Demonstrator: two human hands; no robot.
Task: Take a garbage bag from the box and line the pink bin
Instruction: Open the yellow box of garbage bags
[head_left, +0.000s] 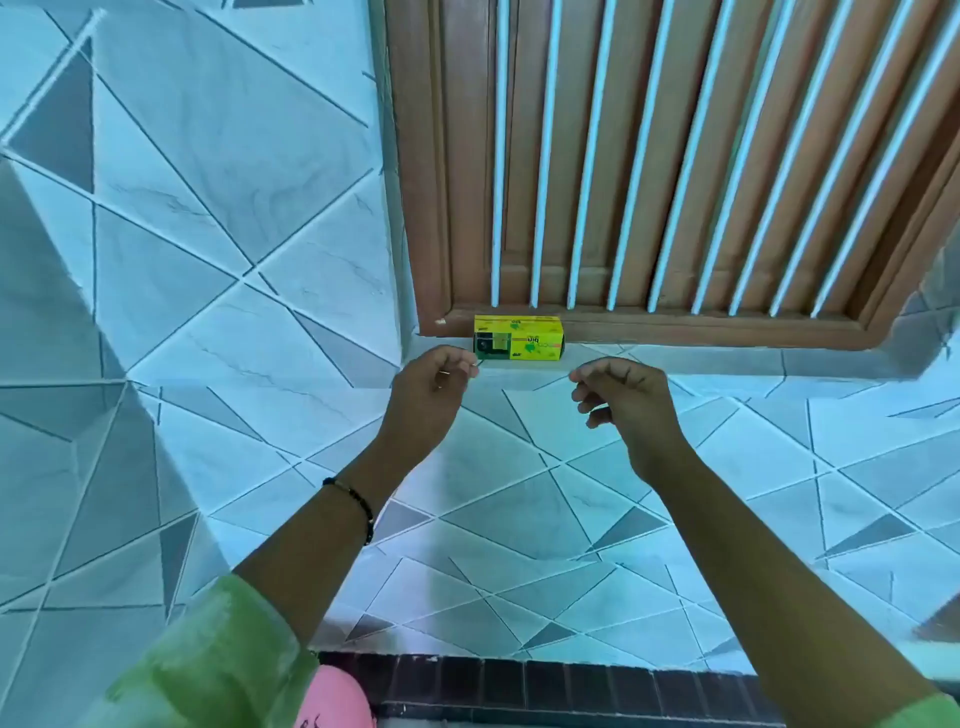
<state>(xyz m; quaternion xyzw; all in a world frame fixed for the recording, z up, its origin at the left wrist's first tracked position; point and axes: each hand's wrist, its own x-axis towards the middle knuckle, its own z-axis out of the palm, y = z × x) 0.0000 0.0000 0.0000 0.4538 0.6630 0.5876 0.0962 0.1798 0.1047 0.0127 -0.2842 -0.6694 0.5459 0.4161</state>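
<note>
A yellow and green garbage bag box (524, 339) lies on its side on the tiled window ledge, its open end facing left with a dark roll inside. My left hand (434, 384) is just left of that end and pinches a thin dark edge of a bag at the opening. My right hand (623, 397) hovers below the box's right end with fingers loosely curled, holding nothing. A piece of the pink bin (335, 699) shows at the bottom edge, below my left forearm.
A brown wooden window frame (431, 208) with white bars stands directly behind the box. Blue-grey patterned tiles (208, 260) cover the wall around the ledge. A dark brick strip (545, 686) runs along the bottom.
</note>
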